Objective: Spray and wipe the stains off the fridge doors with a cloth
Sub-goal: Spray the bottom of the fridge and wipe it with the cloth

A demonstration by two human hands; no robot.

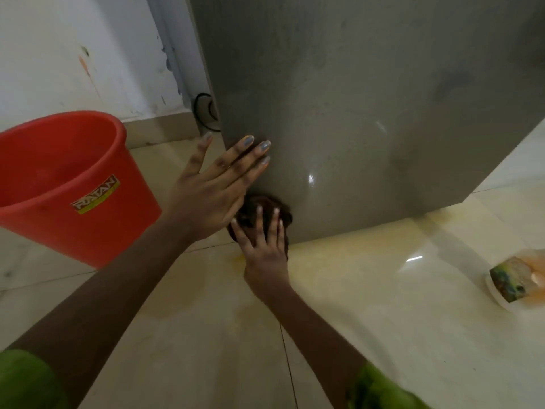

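Observation:
The grey fridge door fills the upper middle, seen from low down near its bottom edge, with faint smudges on its surface. My left hand lies flat and open against the door's lower left corner, fingers spread. My right hand presses a dark brown cloth against the bottom edge of the door, just above the floor. Most of the cloth is hidden under my fingers. No spray bottle shows.
An orange plastic bucket stands on the floor at the left, close to my left forearm. A white dish with a sponge sits at the right edge. Yellowish wet stains mark the cream floor tiles. A black cable hangs behind the fridge.

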